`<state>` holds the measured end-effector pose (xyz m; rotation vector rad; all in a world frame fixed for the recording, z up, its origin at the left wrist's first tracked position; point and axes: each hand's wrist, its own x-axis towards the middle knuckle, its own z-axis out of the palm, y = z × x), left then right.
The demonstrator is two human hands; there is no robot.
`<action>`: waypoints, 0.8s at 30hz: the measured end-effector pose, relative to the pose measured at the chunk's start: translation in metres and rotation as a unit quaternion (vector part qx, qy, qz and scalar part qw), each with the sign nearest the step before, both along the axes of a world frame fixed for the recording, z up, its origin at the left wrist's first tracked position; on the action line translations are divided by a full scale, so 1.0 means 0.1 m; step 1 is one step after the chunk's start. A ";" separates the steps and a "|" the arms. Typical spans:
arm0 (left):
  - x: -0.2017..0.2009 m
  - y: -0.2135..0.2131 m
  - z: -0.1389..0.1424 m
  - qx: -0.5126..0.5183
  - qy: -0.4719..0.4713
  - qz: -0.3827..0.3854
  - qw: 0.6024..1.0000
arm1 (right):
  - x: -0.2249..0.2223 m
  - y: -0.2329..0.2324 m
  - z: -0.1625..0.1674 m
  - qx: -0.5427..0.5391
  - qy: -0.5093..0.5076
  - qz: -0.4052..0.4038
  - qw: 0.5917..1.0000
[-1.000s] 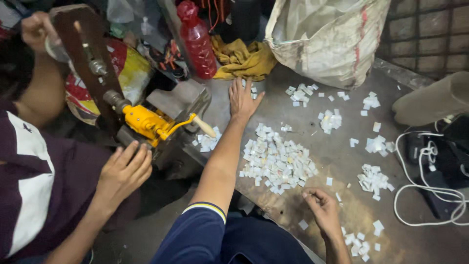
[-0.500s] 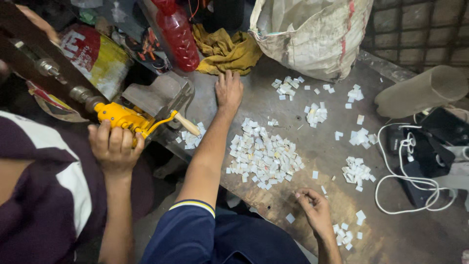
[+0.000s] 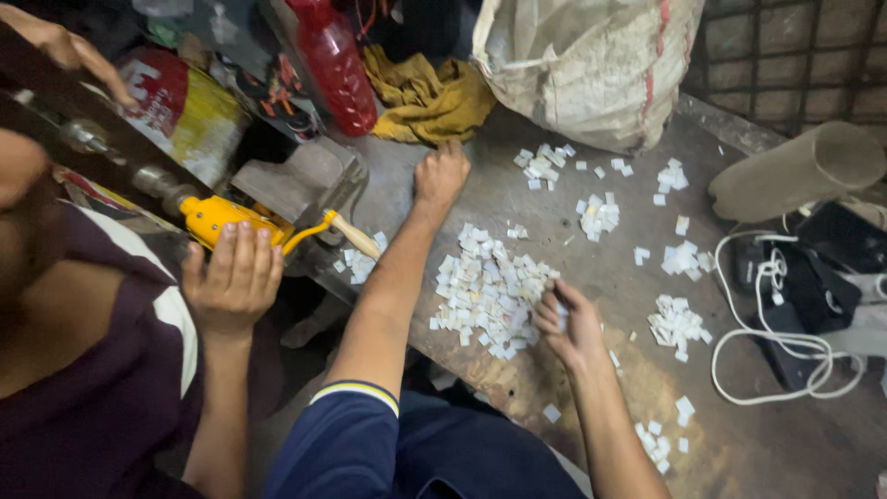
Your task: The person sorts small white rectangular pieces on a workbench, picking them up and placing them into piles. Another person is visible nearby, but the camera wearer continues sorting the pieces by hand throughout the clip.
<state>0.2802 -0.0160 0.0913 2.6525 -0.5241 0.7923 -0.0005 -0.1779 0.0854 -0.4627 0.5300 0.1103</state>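
A large pile of small white square pieces [image 3: 490, 291] lies on the worn metal tabletop [image 3: 610, 277]. My right hand [image 3: 568, 323] is at the pile's right edge, fingers curled around a few pieces. My left hand [image 3: 442, 176], on a blue-sleeved arm, rests knuckles-up on the table near a yellow cloth [image 3: 425, 97], fingers bent and nothing seen in it. Smaller heaps of the same white pieces [image 3: 677, 323] lie scattered to the right and at the back.
At left a co-worker's hand [image 3: 231, 277] grips a yellow hand drill [image 3: 222, 217] beside a grey vise [image 3: 300, 180]. A red plastic bottle [image 3: 334, 65] and a white sack [image 3: 591, 65] stand behind. A white cable [image 3: 767, 342] and dark devices lie at right.
My right hand has moved from the table's near edge up to the big pile. The co-worker's hand went from their lap onto the yellow drill. My left hand's fingers have curled.
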 end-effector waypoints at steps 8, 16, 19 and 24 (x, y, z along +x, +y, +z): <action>0.05 0.16 0.22 -0.143 0.119 -0.036 0.982 | 1.44 0.40 0.46 0.035 -0.029 0.036 0.998; 0.08 0.05 0.30 -0.662 0.247 -0.055 0.705 | 1.97 0.41 0.32 -0.009 -0.028 0.059 0.998; -0.20 0.05 0.51 -0.775 0.353 -0.096 0.515 | 2.08 0.51 0.37 0.021 -0.062 0.038 0.997; -0.96 0.38 1.07 -0.640 0.183 -0.147 0.731 | 1.70 1.19 0.60 0.038 -0.041 0.013 0.998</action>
